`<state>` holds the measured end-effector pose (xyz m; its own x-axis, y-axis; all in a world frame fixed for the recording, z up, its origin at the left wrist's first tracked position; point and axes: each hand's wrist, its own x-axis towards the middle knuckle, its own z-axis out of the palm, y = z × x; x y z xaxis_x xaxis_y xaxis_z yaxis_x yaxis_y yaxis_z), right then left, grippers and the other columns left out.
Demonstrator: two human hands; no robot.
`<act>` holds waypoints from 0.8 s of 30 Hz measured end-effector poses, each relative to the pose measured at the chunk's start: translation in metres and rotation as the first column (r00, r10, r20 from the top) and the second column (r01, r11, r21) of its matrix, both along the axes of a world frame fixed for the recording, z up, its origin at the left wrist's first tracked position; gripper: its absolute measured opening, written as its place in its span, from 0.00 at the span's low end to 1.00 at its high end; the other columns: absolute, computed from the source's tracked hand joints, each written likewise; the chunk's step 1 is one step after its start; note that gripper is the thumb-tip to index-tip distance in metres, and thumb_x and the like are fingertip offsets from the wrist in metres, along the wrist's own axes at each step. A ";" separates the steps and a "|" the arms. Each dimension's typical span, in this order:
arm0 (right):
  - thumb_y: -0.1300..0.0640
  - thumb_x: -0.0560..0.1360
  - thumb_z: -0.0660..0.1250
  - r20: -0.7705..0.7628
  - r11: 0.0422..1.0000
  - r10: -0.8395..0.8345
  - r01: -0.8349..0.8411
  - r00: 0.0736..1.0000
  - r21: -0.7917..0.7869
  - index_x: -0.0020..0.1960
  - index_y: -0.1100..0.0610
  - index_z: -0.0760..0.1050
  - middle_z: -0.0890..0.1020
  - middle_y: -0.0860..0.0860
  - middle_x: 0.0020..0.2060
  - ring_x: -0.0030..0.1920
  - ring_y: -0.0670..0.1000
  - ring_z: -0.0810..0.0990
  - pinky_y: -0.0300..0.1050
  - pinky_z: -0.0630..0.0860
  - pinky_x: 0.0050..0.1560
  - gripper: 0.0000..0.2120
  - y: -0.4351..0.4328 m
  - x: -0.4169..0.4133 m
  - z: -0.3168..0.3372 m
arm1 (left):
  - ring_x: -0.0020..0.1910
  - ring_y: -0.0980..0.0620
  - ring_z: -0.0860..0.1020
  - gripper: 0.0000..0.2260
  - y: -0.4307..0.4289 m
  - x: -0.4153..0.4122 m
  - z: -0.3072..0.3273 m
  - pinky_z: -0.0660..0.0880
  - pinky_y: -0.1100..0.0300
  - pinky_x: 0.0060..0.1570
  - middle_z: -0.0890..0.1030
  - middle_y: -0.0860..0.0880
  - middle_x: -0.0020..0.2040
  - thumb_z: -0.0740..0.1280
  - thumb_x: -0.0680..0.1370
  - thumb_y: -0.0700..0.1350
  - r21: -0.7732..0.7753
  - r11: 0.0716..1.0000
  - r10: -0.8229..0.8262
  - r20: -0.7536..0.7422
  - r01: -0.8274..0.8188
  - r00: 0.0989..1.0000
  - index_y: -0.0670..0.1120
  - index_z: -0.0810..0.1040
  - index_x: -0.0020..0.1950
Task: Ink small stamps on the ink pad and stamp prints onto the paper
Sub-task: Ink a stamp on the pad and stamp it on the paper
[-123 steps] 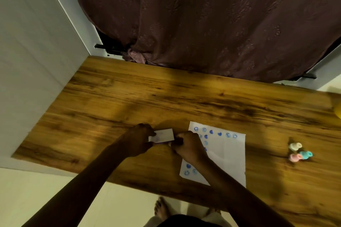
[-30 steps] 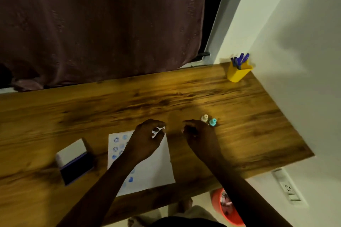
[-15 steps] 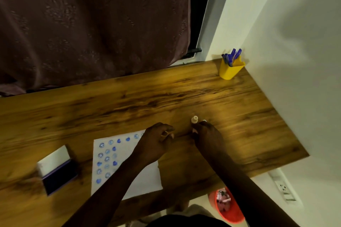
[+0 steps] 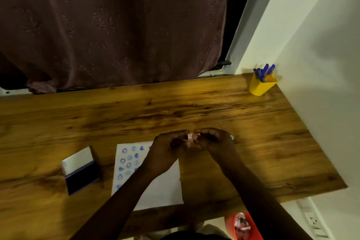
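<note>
As viewed from above, found both hands together just below mid-frame: left hand (image 4: 167,150) and right hand (image 4: 212,140) knuckle to knuckle, fingers curled, fingertips of both pinched on a pink stamp (image 4: 191,137) between them. Could not settle the bearing hand, nor the direction of the stamp's axis; too small, half hidden. Glimpsed a teal stamp (image 4: 231,137) at the right hand's far edge, on the desk (image 4: 175,111), touching or just beside the hand.

Logged the paper (image 4: 161,187) beneath the left forearm, lower centre, with blue prints (image 4: 128,161) along its top and left part, its right part blank. Logged the ink pad (image 4: 81,171) at lower left, lid open, dark ink face up, well apart from the hands and left of the paper. Read the face's long axis as slanted, lower left to upper right.

Judged inking as the step next due. Placed the pad down-left of the hands, beyond the paper's left edge, with the left hand the nearer. Expected a reach across the printed column; marked smudged prints as the risk with a low right-hand carry.

Noted also a yellow cup (image 4: 261,85) of pens at upper right, a curtain (image 4: 116,25) across the top, a red bin (image 4: 243,226) at bottom right.
</note>
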<state>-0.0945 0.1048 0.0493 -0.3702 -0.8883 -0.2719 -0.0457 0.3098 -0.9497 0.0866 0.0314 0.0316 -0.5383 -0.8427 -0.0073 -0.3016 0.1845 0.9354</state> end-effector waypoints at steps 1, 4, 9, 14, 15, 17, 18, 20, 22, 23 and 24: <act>0.52 0.73 0.78 0.042 1.000 0.009 -0.009 0.999 -0.004 0.55 0.50 0.87 0.90 0.48 0.49 0.53 0.48 0.88 0.53 0.84 0.58 0.11 -0.001 0.005 0.002 | 0.57 0.61 0.83 0.15 0.000 0.004 0.002 0.79 0.67 0.56 0.87 0.54 0.58 0.74 0.78 0.39 -0.005 1.000 0.026 -0.027 -0.026 0.999 0.48 0.84 0.64; 0.56 0.75 0.76 0.122 0.998 0.066 -0.064 0.990 -0.020 0.55 0.52 0.86 0.90 0.49 0.49 0.52 0.48 0.88 0.48 0.85 0.55 0.09 -0.007 0.024 0.009 | 0.61 0.57 0.83 0.15 -0.002 0.023 0.006 0.79 0.59 0.64 0.87 0.51 0.60 0.75 0.77 0.38 0.000 0.996 0.094 -0.093 -0.094 0.991 0.46 0.84 0.64; 0.59 0.77 0.75 0.126 0.988 0.145 -0.137 0.981 -0.076 0.58 0.56 0.86 0.89 0.51 0.51 0.53 0.53 0.88 0.46 0.84 0.53 0.10 -0.016 0.052 0.015 | 0.59 0.53 0.85 0.17 -0.003 0.054 0.009 0.82 0.48 0.60 0.88 0.50 0.57 0.76 0.76 0.37 0.059 0.991 0.132 -0.162 -0.123 0.978 0.54 0.84 0.60; 0.60 0.76 0.76 0.040 0.959 0.252 -0.244 0.967 -0.145 0.58 0.59 0.86 0.90 0.51 0.50 0.52 0.50 0.88 0.41 0.84 0.52 0.11 -0.028 0.082 0.020 | 0.56 0.51 0.86 0.14 -0.006 0.096 0.009 0.83 0.57 0.54 0.89 0.49 0.55 0.75 0.77 0.36 0.111 0.983 0.166 -0.211 -0.145 0.963 0.44 0.85 0.61; 0.60 0.76 0.76 0.022 0.955 0.267 -0.262 0.963 -0.138 0.58 0.59 0.86 0.90 0.51 0.50 0.52 0.50 0.88 0.43 0.84 0.53 0.11 -0.032 0.089 0.020 | 0.56 0.51 0.86 0.13 -0.006 0.105 0.010 0.83 0.59 0.53 0.89 0.49 0.55 0.75 0.77 0.37 0.120 0.981 0.174 -0.212 -0.151 0.962 0.44 0.85 0.62; 0.60 0.75 0.77 -0.018 0.950 0.291 -0.291 0.957 -0.116 0.57 0.57 0.87 0.90 0.49 0.49 0.52 0.47 0.88 0.41 0.84 0.55 0.11 -0.040 0.101 0.020 | 0.54 0.48 0.87 0.12 -0.006 0.122 0.011 0.83 0.58 0.52 0.89 0.46 0.54 0.74 0.78 0.37 0.161 0.972 0.207 -0.230 -0.173 0.951 0.43 0.85 0.61; 0.60 0.74 0.77 -0.036 0.945 0.305 -0.307 0.952 -0.112 0.57 0.56 0.87 0.90 0.47 0.49 0.52 0.45 0.88 0.38 0.83 0.54 0.11 -0.043 0.106 0.020 | 0.54 0.46 0.87 0.11 -0.005 0.131 0.010 0.84 0.57 0.52 0.89 0.45 0.54 0.74 0.78 0.37 0.200 0.961 0.240 -0.245 -0.193 0.939 0.42 0.86 0.60; 0.59 0.74 0.78 -0.059 0.938 0.322 -0.327 0.945 -0.116 0.57 0.54 0.87 0.90 0.45 0.49 0.52 0.43 0.88 0.34 0.82 0.51 0.11 -0.051 0.118 0.020 | 0.52 0.45 0.88 0.10 -0.004 0.153 0.012 0.85 0.53 0.51 0.89 0.44 0.52 0.74 0.77 0.38 0.287 0.924 0.327 -0.252 -0.252 0.911 0.42 0.86 0.58; 0.57 0.74 0.79 -0.117 0.935 0.324 -0.337 0.939 -0.108 0.56 0.52 0.87 0.90 0.44 0.49 0.51 0.43 0.87 0.34 0.82 0.49 0.11 -0.059 0.130 0.018 | 0.47 0.51 0.89 0.12 -0.002 0.178 0.014 0.86 0.56 0.43 0.90 0.47 0.51 0.75 0.76 0.44 0.309 0.897 0.393 -0.224 -0.317 0.892 0.47 0.86 0.59; 0.56 0.73 0.79 -0.149 0.932 0.331 -0.347 0.932 -0.099 0.56 0.52 0.87 0.89 0.44 0.48 0.51 0.42 0.87 0.35 0.82 0.48 0.12 -0.063 0.137 0.017 | 0.43 0.53 0.88 0.12 -0.001 0.191 0.014 0.85 0.58 0.37 0.90 0.48 0.51 0.75 0.76 0.47 0.300 0.891 0.412 -0.215 -0.342 0.885 0.49 0.86 0.59; 0.56 0.73 0.80 -0.165 0.930 0.340 -0.358 0.926 -0.090 0.56 0.52 0.86 0.89 0.44 0.48 0.50 0.42 0.87 0.35 0.82 0.47 0.12 -0.066 0.145 0.015 | 0.42 0.50 0.88 0.13 0.000 0.204 0.014 0.85 0.54 0.34 0.90 0.48 0.51 0.75 0.76 0.48 0.301 0.880 0.437 -0.212 -0.367 0.874 0.51 0.86 0.60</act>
